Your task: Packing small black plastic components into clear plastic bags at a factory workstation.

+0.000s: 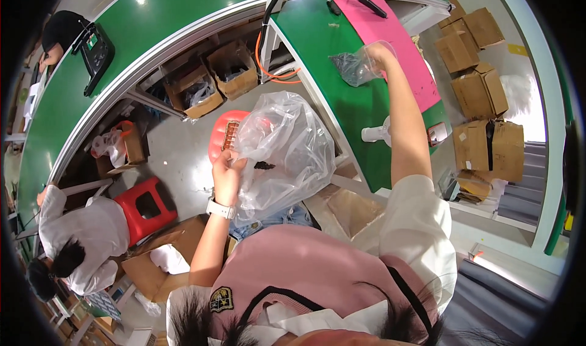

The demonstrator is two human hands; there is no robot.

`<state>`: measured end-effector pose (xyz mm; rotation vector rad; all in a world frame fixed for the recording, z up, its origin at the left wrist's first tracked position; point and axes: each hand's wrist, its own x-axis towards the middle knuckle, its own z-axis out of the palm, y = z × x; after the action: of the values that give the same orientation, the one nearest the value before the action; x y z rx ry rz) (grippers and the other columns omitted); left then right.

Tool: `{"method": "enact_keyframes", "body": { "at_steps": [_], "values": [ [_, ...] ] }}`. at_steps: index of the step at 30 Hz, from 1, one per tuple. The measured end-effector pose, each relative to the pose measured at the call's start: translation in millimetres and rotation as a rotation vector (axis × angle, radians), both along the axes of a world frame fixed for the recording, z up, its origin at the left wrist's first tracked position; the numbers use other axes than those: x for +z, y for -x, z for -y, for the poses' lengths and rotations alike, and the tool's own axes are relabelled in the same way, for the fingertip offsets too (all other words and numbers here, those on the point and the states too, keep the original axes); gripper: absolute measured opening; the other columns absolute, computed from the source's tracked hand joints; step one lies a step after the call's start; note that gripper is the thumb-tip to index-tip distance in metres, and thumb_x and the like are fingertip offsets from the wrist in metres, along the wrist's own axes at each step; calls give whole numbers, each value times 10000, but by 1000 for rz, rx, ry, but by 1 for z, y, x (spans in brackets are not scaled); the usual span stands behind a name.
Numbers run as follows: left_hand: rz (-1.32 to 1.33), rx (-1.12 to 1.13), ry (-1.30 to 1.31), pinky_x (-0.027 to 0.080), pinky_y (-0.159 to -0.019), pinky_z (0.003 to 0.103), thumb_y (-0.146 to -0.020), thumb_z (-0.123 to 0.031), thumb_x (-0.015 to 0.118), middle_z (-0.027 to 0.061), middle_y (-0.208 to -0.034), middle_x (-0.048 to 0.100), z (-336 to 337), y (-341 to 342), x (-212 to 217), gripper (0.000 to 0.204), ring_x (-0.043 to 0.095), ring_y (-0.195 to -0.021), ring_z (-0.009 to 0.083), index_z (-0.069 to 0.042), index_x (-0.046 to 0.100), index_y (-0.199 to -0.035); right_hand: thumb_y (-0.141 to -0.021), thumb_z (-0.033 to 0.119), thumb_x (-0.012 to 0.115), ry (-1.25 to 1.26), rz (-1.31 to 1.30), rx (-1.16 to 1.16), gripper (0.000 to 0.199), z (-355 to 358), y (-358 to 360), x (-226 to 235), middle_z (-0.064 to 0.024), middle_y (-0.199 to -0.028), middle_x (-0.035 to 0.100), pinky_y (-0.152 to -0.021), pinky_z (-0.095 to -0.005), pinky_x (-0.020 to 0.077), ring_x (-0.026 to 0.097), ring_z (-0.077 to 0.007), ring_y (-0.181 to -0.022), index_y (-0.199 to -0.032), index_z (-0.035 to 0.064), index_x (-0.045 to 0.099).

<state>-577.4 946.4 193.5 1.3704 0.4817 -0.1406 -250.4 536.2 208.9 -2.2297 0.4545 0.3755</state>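
My left hand [227, 176] is closed on the gathered edge of a large clear plastic bag [293, 150], which hangs over my lap. A small dark clump [264, 165] shows through the bag's side. My right arm reaches out over the green tabletop [305, 31]. There my right hand [381, 54] grips the rim of a see-through plastic container [370, 66], tilted on its side with dark small parts [348, 65] in it. Whether it is a stiff cup or a soft bag, I cannot tell. A white bottle-like thing [373, 134] lies near my right forearm.
A pink mat [397, 40] covers part of the tabletop, with a black tool [368, 4] on it. A red stool [220, 139] stands beyond the bag. Cardboard boxes [479, 89] line the right. At left a person in white [91, 236] sits by another red stool [143, 208].
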Motion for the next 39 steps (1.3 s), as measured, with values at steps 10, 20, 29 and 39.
{"method": "enact_keyframes", "body": {
  "at_steps": [10, 20, 29, 39],
  "values": [
    [-24, -42, 19, 383, -558, 227, -747, -11, 586, 6, -703, 561, -2, 2, 3, 58, 495, -627, 80, -30, 540, -777, -718, 253, 522, 300, 432, 120, 331, -13, 15, -8, -257, -621, 572, -589, -405, 462, 592, -356, -593, -641, -60, 594],
    [29, -56, -48, 402, -566, 230, -744, -23, 600, 44, -744, 610, -1, -7, 6, 95, 529, -639, 90, 6, 576, -831, -843, 281, 432, 689, 588, 219, 324, 3, 43, 27, -180, -929, 626, -813, -402, 447, 587, -347, -918, -970, 73, 646],
    [-23, -14, 38, 421, -594, 232, -755, -23, 592, 47, -758, 618, -6, -1, 14, 82, 546, -659, 96, 6, 575, -830, -801, 285, 619, 283, 922, -61, 296, -110, 165, 124, -22, -727, 616, -633, -242, 442, 574, -132, -680, -893, 6, 655],
    [185, -84, -84, 421, -591, 256, -702, -36, 603, 76, -661, 573, 28, 9, 10, 92, 535, -635, 112, 12, 550, -761, -775, 133, 547, -264, 628, 611, 184, -229, 308, -150, -123, -716, 629, -623, -317, 456, 600, -217, -658, -864, -8, 626]
  ]
}}
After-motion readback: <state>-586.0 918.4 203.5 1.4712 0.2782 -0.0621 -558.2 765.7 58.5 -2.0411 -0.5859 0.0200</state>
